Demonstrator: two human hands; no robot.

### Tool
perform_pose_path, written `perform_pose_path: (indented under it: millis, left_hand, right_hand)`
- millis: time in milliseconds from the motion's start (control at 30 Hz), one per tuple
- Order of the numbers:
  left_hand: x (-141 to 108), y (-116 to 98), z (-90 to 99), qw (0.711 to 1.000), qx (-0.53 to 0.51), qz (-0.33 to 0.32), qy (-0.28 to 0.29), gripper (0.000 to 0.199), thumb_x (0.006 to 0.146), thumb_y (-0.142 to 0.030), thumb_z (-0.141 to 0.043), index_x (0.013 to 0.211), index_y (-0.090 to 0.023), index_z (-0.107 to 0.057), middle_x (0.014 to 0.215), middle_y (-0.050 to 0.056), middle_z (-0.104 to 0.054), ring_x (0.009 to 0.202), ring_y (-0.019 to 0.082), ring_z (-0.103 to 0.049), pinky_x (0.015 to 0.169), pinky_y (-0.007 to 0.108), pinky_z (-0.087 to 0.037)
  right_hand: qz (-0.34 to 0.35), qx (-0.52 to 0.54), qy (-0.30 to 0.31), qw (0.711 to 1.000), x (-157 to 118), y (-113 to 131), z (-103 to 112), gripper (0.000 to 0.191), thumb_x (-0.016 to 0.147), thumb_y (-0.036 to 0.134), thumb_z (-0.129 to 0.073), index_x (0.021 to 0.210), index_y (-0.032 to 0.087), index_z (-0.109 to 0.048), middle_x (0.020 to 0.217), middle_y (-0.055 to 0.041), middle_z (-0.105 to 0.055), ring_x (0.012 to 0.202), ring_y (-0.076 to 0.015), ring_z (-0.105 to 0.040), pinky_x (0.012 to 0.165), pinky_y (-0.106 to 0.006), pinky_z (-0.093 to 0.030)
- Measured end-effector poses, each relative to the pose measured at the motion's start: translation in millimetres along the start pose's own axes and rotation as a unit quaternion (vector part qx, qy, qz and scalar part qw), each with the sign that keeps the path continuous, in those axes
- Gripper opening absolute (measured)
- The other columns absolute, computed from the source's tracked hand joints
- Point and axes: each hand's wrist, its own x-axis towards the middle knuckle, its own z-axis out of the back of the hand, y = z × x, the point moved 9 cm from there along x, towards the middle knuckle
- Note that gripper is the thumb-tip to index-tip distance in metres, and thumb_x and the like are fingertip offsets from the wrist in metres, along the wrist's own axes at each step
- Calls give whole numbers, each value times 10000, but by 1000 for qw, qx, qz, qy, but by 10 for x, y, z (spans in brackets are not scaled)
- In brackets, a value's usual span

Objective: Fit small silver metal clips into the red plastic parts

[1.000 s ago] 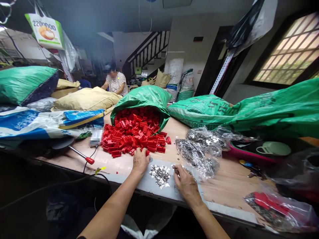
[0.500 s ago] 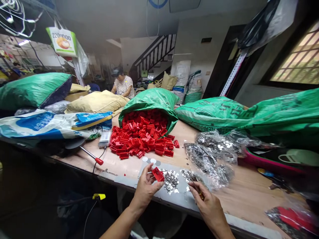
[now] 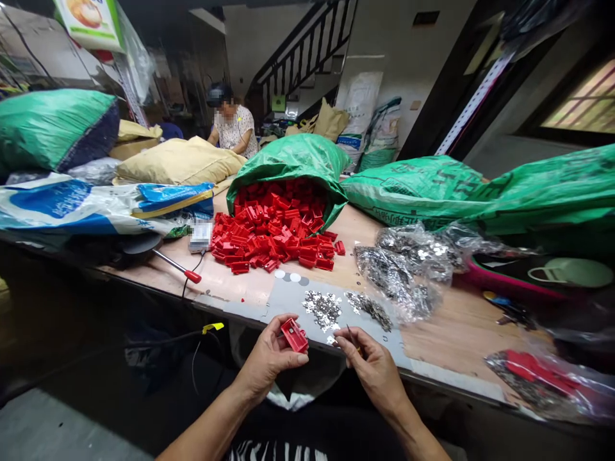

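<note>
My left hand (image 3: 269, 358) holds a red plastic part (image 3: 294, 335) near the table's front edge, its hollow side facing up. A small metal bit shows inside the part. To the right, my right hand (image 3: 372, 368) is closed around a thin tool (image 3: 354, 338) with a dark tip and a yellowish handle. Its fingertips are near a small silver piece, too small to make out clearly. Behind the hands, a pile of flat silver pieces (image 3: 323, 310) and a second metal pile (image 3: 375, 310) lie on a grey mat (image 3: 283, 298).
Many red parts (image 3: 269, 237) spill from a green sack (image 3: 298, 153). Clear bags of metal pieces (image 3: 398, 282) lie at the right. A red-handled lever (image 3: 192, 276) juts out at the left. Behind the table, a person (image 3: 235, 128) sits with head lowered.
The view has tilted downward. My right hand has moved left, closer to my left hand and the red part. Both hands are now nearer my body, in front of the metal piles.
</note>
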Motion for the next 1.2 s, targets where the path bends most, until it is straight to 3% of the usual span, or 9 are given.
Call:
perform_pose_path:
  millis: [167, 367, 500, 633, 833, 967, 1067, 1200]
  left_hand:
    - [-17, 26, 1, 998, 58, -24, 16, 648, 479, -112, -860, 1013, -213, -506, 785, -35, -624, 708, 104, -611, 690, 215, -475]
    - [-64, -111, -17, 977, 189, -95, -6, 477, 541, -181, -848, 869, -199, -503, 832, -24, -622, 732, 110, -585, 682, 212, -453]
    - [-112, -190, -54, 940, 315, -128, -21, 350, 661, -244, -777, 900, -197, -526, 822, -6, -654, 739, 135, -604, 704, 239, -464]
    - [-195, -273, -150, 884, 424, -197, -18, 265, 748, -220, -691, 966, -215, -539, 853, 3, -676, 751, 145, -630, 707, 243, -479]
    - [-331, -352, -293, 809, 503, -303, -1, 293, 786, -111, -586, 1050, -236, -566, 963, 39, -698, 859, 172, -663, 770, 265, -515]
    - [-373, -398, -308, 776, 532, -338, -16, 314, 783, -126, -605, 1071, -249, -578, 990, 43, -715, 906, 190, -672, 848, 308, -515]
    - [-399, -424, -301, 752, 550, -360, -36, 295, 780, -189, -645, 1061, -256, -582, 966, 25, -731, 886, 192, -684, 1003, 405, -429]
    - [-408, -421, -276, 744, 557, -365, -54, 300, 776, -244, -666, 1062, -261, -578, 974, 22, -738, 863, 188, -693, 1073, 479, -335]
  right_hand:
    - [5, 25, 19, 999, -71, 170, -112, 305, 841, 457, -570, 923, 171, -639, 706, -10, -593, 519, -106, -461, 511, -229, -407]
    - [41, -6, 33, 999, -162, 391, -232, 223, 852, 388, -572, 816, 177, -635, 671, 7, -588, 543, -102, -461, 519, -212, -394]
    - [85, -60, 34, 994, -205, 501, -279, 170, 869, 330, -557, 821, 187, -635, 691, 4, -620, 576, -112, -508, 552, -212, -408]
    - [134, -96, 20, 986, -228, 569, -288, 129, 889, 282, -524, 843, 203, -615, 770, -23, -653, 679, -147, -592, 636, -233, -456]
    - [189, -143, 28, 971, -266, 644, -359, 124, 908, 237, -486, 892, 216, -608, 802, -47, -642, 725, -168, -601, 682, -278, -483]
    - [199, -141, 40, 969, -269, 665, -403, 152, 920, 229, -464, 916, 215, -616, 828, -58, -637, 757, -175, -598, 704, -296, -492]
    - [198, -121, 45, 972, -263, 678, -413, 166, 924, 231, -457, 921, 211, -622, 843, -62, -631, 783, -178, -598, 723, -298, -494]
    - [165, -84, 67, 980, -236, 652, -402, 189, 923, 257, -462, 936, 210, -644, 874, -61, -631, 813, -178, -597, 746, -287, -484]
